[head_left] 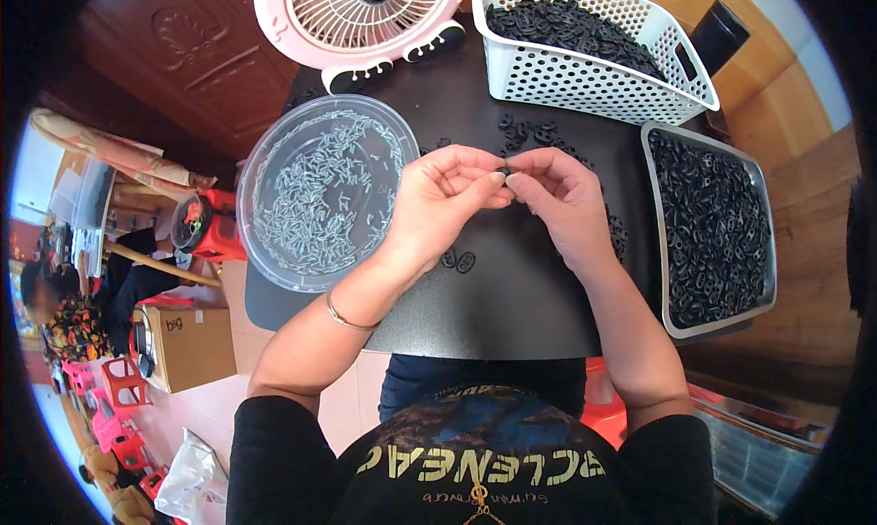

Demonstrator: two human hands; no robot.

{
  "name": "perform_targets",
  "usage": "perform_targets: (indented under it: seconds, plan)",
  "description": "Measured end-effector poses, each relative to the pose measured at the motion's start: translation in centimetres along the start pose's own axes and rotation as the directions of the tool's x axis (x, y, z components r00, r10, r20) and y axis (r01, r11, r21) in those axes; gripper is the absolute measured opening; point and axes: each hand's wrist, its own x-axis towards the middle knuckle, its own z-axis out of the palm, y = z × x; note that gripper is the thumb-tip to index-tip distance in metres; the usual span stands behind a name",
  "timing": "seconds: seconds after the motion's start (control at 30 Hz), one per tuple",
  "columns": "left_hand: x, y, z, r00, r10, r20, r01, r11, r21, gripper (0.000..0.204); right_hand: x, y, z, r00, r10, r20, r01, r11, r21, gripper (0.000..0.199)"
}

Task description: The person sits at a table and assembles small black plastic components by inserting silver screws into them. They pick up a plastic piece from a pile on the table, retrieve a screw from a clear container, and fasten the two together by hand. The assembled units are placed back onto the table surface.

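Both hands, the left hand [437, 201] and the right hand [562, 196], are pinched together fingertip to fingertip on one small black plastic piece [505, 170], which is held above the middle of a dark matte table top [512, 315]. Bare table is left only near the front edge, the rest being bounded by a round clear plastic bowl of small pale pins [322, 194] at left, a grey rectangular tray of black rings [712, 228] at right, and a white perforated basket [585, 45] and pink fan [361, 18] behind. Two loose black rings [458, 261] lie beneath the left wrist, and a pale tiled floor with a cardboard box [187, 342] is seen at lower left.
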Motion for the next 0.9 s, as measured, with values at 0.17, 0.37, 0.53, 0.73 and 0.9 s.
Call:
perform_targets:
  seconds: [0.17,0.37,0.53,0.73,0.9]
  plan:
    - [0.4,1.1,-0.5,0.988,0.151,-0.024,-0.143,0.967,0.209,0.013,0.3,-0.3,-0.8,0.995,0.072,-0.069,-0.076,0.996,-0.054,0.011]
    - [0.9,4.0,-2.2,0.912,0.379,0.157,-0.311,0.391,0.866,0.025,1.0,0.5,-1.6,0.994,0.077,-0.078,-0.042,0.924,0.379,0.013]
    - [1.2,4.2,-1.7,0.869,0.320,0.378,-0.336,-0.179,0.925,0.034,1.0,0.2,-2.0,0.992,0.073,-0.105,-0.026,0.917,0.398,0.012]
    - [1.3,2.8,-1.0,0.965,0.060,0.255,-0.162,-0.629,0.760,0.018,1.2,0.7,-2.6,0.979,0.036,-0.203,0.043,0.927,0.373,0.012]
    - [1.3,2.1,-0.7,0.954,0.041,0.297,-0.200,-0.651,0.733,0.010,1.2,0.8,-2.6,0.974,0.006,-0.226,0.060,0.956,0.287,0.017]
